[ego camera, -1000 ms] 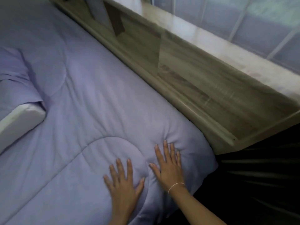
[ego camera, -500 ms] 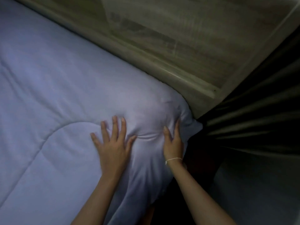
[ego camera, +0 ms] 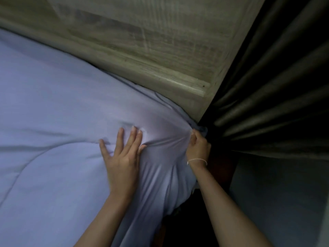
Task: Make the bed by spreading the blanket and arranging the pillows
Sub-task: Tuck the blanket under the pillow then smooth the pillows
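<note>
A lavender quilted blanket (ego camera: 53,122) covers the bed across the left and middle of the view. Its corner bulges over the mattress corner beside the wooden ledge. My left hand (ego camera: 122,155) lies flat on the blanket with fingers spread, pressing just inside that corner. My right hand (ego camera: 198,145), with a thin bracelet on the wrist, is closed on the blanket's corner edge at the bed's side, and the fabric is drawn into taut folds toward it. No pillows are in view.
A grey wooden ledge (ego camera: 160,50) runs along the far side of the bed. Dark pleated curtains (ego camera: 276,86) hang at the right. A dark gap and a grey floor (ego camera: 284,202) lie beside the bed at lower right.
The view has dropped toward the bed corner. My right hand slid from flat on top of the blanket to its corner edge and closed on it. My left hand stayed flat.
</note>
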Motion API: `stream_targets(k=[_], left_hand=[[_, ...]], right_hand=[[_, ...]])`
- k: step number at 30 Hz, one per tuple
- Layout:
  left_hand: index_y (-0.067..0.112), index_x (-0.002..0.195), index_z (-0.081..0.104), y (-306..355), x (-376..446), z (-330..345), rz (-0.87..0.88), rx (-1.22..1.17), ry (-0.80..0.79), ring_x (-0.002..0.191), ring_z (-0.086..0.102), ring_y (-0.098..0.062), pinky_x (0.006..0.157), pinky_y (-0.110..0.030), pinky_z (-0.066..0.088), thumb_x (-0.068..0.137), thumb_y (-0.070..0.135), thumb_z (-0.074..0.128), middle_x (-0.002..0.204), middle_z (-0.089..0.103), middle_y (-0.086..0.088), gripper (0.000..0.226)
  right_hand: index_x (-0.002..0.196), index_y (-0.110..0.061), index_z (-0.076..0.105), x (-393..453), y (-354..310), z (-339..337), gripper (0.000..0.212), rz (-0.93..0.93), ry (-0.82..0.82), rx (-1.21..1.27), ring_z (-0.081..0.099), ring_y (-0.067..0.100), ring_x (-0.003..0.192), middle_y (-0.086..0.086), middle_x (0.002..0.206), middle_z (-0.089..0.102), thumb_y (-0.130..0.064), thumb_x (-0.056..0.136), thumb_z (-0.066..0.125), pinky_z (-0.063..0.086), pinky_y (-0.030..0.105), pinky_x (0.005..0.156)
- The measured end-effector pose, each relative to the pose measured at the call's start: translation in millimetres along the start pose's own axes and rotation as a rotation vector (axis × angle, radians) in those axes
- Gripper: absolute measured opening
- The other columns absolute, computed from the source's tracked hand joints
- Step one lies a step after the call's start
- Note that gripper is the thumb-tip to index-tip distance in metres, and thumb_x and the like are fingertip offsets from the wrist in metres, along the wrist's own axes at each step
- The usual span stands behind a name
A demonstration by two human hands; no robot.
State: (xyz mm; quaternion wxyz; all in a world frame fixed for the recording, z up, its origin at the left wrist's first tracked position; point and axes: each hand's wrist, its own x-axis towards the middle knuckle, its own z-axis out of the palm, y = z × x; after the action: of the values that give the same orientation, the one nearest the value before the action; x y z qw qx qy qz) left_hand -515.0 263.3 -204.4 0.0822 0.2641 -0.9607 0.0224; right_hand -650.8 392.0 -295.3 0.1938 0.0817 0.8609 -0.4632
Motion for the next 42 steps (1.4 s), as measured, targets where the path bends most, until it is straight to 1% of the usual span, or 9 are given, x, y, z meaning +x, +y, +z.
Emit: stream_targets(k=[6,10,13,21,24,28,33,36,42], left_hand=[[0.017,0.135,0.05,-7.1,-6.2,5.6,0.026,0.047,0.058,0.135,0.038,-0.022,0.111,-0.059,0.016,0.103,0.031,0.031,0.139,0.05,0.001,0.04],[0.017,0.135,0.051,-6.2,-6.7,7.1,0.023,0.049,0.085,0.135,0.038,-0.022,0.112,-0.057,0.017,0.102,0.03,0.035,0.14,0.048,0.002,0.038],[0.016,0.135,0.05,-6.0,-5.8,9.4,0.029,0.053,0.088,0.135,0.038,-0.022,0.113,-0.055,0.016,0.102,0.028,0.037,0.14,0.047,0.002,0.038],[0.018,0.137,0.047,-4.0,-6.9,9.1,0.025,0.117,0.04,0.136,0.037,-0.023,0.112,-0.055,0.019,0.101,0.032,0.038,0.143,0.045,0.001,0.04],[0.016,0.138,0.046,0.5,-7.0,1.0,0.045,0.12,-0.022,0.137,0.035,-0.026,0.111,-0.056,0.019,0.096,0.039,0.04,0.146,0.042,-0.002,0.048],[0.015,0.127,0.058,-1.2,9.9,-22.4,0.124,-0.027,-0.005,0.126,0.047,-0.029,0.11,-0.058,0.017,0.092,0.042,0.042,0.136,0.053,-0.011,0.048],[0.018,0.139,0.044,0.4,65.0,-17.8,0.193,0.008,-0.158,0.139,0.027,-0.036,0.11,-0.061,0.012,0.093,0.05,0.035,0.15,0.035,-0.013,0.057],[0.025,0.145,0.032,8.9,87.4,0.3,0.279,0.133,-0.355,0.143,0.018,-0.034,0.11,-0.064,0.008,0.089,0.063,0.022,0.155,0.025,-0.009,0.068],[0.031,0.148,0.022,11.2,85.8,9.7,0.327,0.227,-0.344,0.143,0.017,-0.033,0.112,-0.058,0.007,0.087,0.068,0.026,0.157,0.019,-0.005,0.071]], right_hand=[[0.114,-0.016,0.068,-3.2,-3.2,13.6,0.032,0.278,0.132,0.496,0.058,0.014,0.107,0.001,0.12,0.065,-0.011,0.092,0.045,0.042,0.006,0.08],[0.122,-0.013,0.063,-11.1,-12.9,25.0,0.038,-0.369,0.145,0.189,0.055,0.017,0.12,0.007,0.13,0.061,-0.014,0.091,0.042,0.041,0.023,0.099],[0.132,-0.01,0.054,-5.3,-23.6,38.8,0.044,-0.509,-0.011,0.076,0.046,0.017,0.127,0.009,0.139,0.053,-0.027,0.095,0.037,0.032,0.023,0.106],[0.132,-0.011,0.052,33.7,-10.1,22.3,0.056,0.211,-0.544,-0.122,0.052,0.033,0.121,0.018,0.133,0.055,-0.048,0.1,0.025,0.038,0.033,0.102],[0.113,-0.015,0.066,37.1,28.3,10.9,0.034,0.262,-0.388,-0.113,0.06,0.03,0.1,0.014,0.119,0.064,-0.033,0.098,0.042,0.043,0.029,0.082],[0.101,-0.02,0.068,32.3,60.9,10.7,0.017,0.48,-0.048,0.308,0.061,0.029,0.11,0.008,0.114,0.067,-0.012,0.089,0.059,0.049,0.039,0.095],[0.139,-0.03,0.044,25.4,47.4,42.7,0.05,0.417,-0.308,0.456,0.047,0.022,0.127,0.001,0.141,0.047,-0.037,0.091,0.052,0.038,0.041,0.109],[0.137,-0.016,0.049,33.9,48.3,63.6,0.062,0.544,-0.412,0.628,0.051,0.028,0.122,0.013,0.141,0.048,-0.045,0.083,0.064,0.037,0.043,0.111],[0.126,-0.016,0.06,34.7,51.0,52.8,0.034,0.309,0.006,0.168,0.052,0.029,0.122,0.01,0.132,0.058,-0.03,0.097,0.048,0.041,0.032,0.102]])
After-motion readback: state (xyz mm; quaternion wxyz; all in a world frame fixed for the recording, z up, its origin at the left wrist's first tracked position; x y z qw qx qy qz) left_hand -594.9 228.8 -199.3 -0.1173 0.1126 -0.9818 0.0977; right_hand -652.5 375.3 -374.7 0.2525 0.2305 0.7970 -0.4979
